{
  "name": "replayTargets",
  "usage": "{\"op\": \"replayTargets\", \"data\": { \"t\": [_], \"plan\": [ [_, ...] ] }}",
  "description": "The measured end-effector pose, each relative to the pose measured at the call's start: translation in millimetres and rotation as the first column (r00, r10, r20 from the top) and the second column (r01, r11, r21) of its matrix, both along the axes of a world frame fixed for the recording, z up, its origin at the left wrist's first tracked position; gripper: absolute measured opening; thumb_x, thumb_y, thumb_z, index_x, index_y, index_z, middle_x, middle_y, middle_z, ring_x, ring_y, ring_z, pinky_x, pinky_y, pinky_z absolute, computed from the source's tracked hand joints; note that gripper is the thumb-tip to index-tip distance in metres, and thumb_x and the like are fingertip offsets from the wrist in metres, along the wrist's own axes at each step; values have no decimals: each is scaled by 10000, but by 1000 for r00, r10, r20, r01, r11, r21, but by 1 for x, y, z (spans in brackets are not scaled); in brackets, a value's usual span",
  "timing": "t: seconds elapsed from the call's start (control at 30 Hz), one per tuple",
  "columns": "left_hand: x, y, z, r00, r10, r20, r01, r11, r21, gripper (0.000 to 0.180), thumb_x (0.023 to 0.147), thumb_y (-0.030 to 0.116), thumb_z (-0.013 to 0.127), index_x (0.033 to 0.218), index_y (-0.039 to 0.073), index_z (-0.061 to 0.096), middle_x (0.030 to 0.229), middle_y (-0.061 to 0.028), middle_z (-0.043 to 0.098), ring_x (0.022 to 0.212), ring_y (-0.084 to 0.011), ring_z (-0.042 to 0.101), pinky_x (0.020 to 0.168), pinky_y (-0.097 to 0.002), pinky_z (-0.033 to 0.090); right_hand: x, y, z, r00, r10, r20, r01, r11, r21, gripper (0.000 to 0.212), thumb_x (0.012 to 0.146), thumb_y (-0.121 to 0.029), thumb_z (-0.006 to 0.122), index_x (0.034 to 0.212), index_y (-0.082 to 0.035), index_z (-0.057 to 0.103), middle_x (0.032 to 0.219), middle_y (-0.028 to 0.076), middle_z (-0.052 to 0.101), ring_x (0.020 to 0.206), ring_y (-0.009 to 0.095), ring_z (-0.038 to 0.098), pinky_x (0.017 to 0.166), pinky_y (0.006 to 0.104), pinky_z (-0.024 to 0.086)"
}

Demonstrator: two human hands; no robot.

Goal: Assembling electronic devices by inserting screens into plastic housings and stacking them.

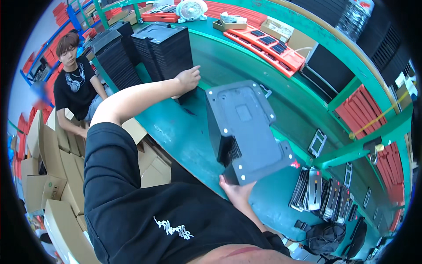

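Note:
A tall stack of black plastic trays, notched at the sides and marked with white dots near the corners, stands on the green workbench in front of me. My right hand grips its near lower corner, thumb along the side and other fingers mostly hidden. Farther left, my left hand is at the right edge of a second stack of black trays, fingers curled against it. More black trays are piled to the left of that stack.
A person in a black shirt is at the left, beside cardboard boxes. An orange-red panel and a white fan are on the far side. Several flat pieces and a black bag lie at the right.

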State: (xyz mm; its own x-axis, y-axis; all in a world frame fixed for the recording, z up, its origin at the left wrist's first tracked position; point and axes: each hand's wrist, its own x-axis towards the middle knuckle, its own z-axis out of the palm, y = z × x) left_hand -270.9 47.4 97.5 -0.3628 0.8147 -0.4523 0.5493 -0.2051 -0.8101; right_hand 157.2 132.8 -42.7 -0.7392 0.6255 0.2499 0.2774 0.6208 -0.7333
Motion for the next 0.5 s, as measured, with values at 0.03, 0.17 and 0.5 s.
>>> {"op": "replayTargets", "data": {
  "t": [0.03,0.17,0.5],
  "plan": [
    [10,4,3,1000,1,6,-1,1000,-22,877,638,469,872,1382,98,594,1407,-71,574,1363,-294,474,1302,-511,139,-1,-2,7,998,-54,-38,56,996,70,925,643,-327,945,1374,37,511,1340,231,540,1228,327,559,1077,420,431],
    [2,10,-46,998,-48,-37,54,986,160,954,612,480,886,1437,120,570,1455,-52,557,1381,-283,470,1299,-521,123,-4,-9,17,985,-84,-151,78,996,-47,1332,610,-346,946,1553,59,97,1508,320,318,1383,401,399,1186,449,310],
    [24,37,0,994,53,92,-64,991,120,452,791,338,798,1205,160,770,1347,-65,682,1362,-286,532,1272,-509,183,-3,-3,16,984,-138,-115,133,990,-51,1572,613,-344,943,1540,79,-254,1575,340,226,1479,423,303,1231,448,246]
  ]
}}
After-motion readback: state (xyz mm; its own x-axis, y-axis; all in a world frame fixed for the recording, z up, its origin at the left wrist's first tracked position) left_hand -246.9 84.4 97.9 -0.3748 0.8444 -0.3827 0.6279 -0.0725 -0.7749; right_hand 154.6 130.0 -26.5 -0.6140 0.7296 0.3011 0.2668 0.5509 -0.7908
